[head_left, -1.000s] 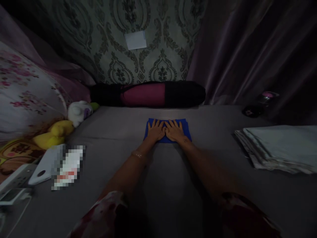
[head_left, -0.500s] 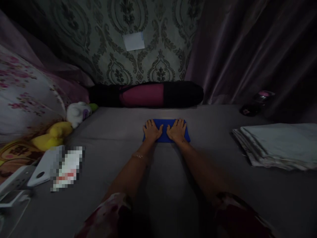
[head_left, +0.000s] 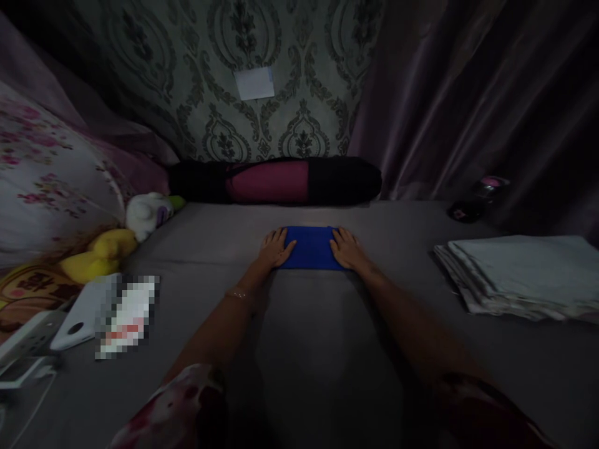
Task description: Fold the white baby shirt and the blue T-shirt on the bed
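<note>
A small folded blue cloth point(head_left: 311, 247) lies flat on the grey bed sheet point(head_left: 304, 349) in the middle of the view. My left hand point(head_left: 276, 247) rests flat on its left end, fingers stretched out. On the cloth's right end lies my right hand point(head_left: 345, 247), also flat with the fingers apart. Neither hand grips anything. A thin bracelet sits on my left wrist.
A black and magenta bolster point(head_left: 276, 181) lies behind the cloth against the patterned wall. A stack of folded pale cloths point(head_left: 519, 274) sits at the right. Soft toys point(head_left: 116, 237), a floral pillow point(head_left: 47, 174) and a white device point(head_left: 79, 312) crowd the left. A dark container point(head_left: 477, 196) stands far right.
My hands have slid apart across the blue cloth, from side by side at its middle out to its two ends. The cloth's middle now shows.
</note>
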Demonstrator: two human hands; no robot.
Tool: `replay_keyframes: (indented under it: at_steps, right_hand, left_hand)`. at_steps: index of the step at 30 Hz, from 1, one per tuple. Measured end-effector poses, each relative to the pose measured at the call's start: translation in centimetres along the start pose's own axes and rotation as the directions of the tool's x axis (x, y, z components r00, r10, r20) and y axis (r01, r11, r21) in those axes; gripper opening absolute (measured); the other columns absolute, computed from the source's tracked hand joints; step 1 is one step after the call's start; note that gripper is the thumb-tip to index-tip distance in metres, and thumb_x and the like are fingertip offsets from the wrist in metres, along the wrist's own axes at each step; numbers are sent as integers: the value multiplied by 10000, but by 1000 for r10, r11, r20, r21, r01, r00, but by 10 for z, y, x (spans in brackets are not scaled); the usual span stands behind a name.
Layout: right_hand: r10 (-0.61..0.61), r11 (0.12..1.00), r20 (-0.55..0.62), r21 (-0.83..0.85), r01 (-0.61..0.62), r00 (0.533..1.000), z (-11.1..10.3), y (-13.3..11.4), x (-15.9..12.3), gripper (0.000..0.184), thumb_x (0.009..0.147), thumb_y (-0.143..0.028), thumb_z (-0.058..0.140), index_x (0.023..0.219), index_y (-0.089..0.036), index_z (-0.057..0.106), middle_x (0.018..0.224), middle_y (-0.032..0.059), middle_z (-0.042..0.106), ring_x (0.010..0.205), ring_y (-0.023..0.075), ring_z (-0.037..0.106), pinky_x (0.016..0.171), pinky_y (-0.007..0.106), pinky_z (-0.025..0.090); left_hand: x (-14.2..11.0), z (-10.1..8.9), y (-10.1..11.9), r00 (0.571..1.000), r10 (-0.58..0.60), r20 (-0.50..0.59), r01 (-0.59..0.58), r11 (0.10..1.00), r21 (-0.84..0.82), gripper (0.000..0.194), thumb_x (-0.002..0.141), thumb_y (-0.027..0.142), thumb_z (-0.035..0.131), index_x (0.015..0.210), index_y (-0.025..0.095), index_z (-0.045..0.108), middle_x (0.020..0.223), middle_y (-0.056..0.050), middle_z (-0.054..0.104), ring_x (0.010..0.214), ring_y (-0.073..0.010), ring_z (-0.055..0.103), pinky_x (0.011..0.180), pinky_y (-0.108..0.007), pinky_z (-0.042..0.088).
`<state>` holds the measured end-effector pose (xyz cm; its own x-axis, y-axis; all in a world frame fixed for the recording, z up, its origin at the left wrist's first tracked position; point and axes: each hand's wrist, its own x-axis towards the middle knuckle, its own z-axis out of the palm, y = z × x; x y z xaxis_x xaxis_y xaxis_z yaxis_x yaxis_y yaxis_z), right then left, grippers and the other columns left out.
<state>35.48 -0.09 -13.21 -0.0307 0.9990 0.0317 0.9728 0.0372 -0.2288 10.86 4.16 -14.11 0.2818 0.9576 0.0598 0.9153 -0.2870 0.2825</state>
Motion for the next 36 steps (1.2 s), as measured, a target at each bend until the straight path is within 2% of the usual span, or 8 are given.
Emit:
replay_keyframes:
  at_steps: [5, 9, 11, 14, 20, 27, 32, 36]
  right_hand:
    - [8, 999, 47, -33, -6, 999, -3, -4, 6, 586, 1004, -396, 207, 1508, -110, 295, 1592, 138, 224, 1467, 242, 165, 1173, 482, 136]
    - [5, 997, -4, -76, -6, 1000, -7, -14, 11, 584, 1000, -393, 204, 1486, -98, 335, 1575, 157, 261, 1455, 276, 190, 1161, 549, 104]
    - [-10, 996, -68, -84, 4, 998, -5, -20, 12, 587, 998, -387, 204, 1476, -78, 349, 1564, 164, 286, 1448, 278, 206, 1168, 513, 117]
    - [-29, 996, -98, -89, 20, 995, 3, -24, 10, 598, 997, -382, 210, 1466, -46, 366, 1550, 171, 315, 1442, 270, 227, 1175, 454, 136]
    - [-18, 995, -87, -102, 9, 996, 13, -22, 10, 609, 992, -389, 213, 1486, -57, 341, 1562, 156, 296, 1445, 266, 219, 1178, 451, 131]
    - [3, 996, -39, -94, -7, 999, 6, -23, 11, 614, 994, -389, 212, 1500, -55, 311, 1576, 148, 264, 1455, 263, 192, 1179, 455, 130]
    - [-4, 995, -32, -101, 0, 999, -1, -37, 10, 577, 988, -343, 232, 1480, -70, 356, 1581, 155, 247, 1458, 277, 183, 1169, 532, 92]
    - [-46, 996, -48, -81, 42, 998, 5, -52, 4, 566, 980, -307, 238, 1488, -86, 354, 1582, 129, 261, 1464, 253, 180, 1178, 502, 101]
  left_hand:
    - [5, -6, 6, 998, -32, 51, 29, 998, 56, 701, 953, 580, 268, 1505, 150, 295, 1579, -136, 274, 1449, -346, 227, 1166, -519, 162]
    - [9, -11, 18, 999, 7, -42, -2, 992, 126, 712, 956, 581, 245, 1485, 113, 330, 1567, -169, 288, 1466, -324, 194, 1183, -517, 120]
    - [9, -8, 22, 997, 46, -65, -37, 991, 126, 704, 966, 563, 229, 1488, 99, 323, 1567, -174, 283, 1469, -305, 195, 1190, -489, 128]
    - [8, -1, 23, 998, 53, -16, -51, 994, 100, 683, 971, 546, 238, 1484, 106, 333, 1565, -172, 291, 1462, -297, 224, 1182, -474, 170]
    - [9, 6, 18, 1000, 30, -1, -30, 997, 64, 673, 963, 556, 295, 1489, 138, 331, 1579, -162, 259, 1466, -301, 207, 1179, -487, 166]
    - [9, 0, 21, 1000, 13, 27, -14, 998, 62, 665, 965, 556, 290, 1494, 153, 322, 1584, -161, 245, 1472, -301, 193, 1169, -532, 165]
    - [2, -4, 43, 999, 13, -47, -6, 988, 155, 602, 977, 469, 313, 1444, 104, 410, 1553, -194, 306, 1459, -321, 224, 1175, -545, 129]
    - [-10, 4, 64, 998, 32, -48, -25, 990, 141, 595, 994, 420, 233, 1453, 79, 396, 1546, -174, 331, 1456, -295, 242, 1183, -508, 155]
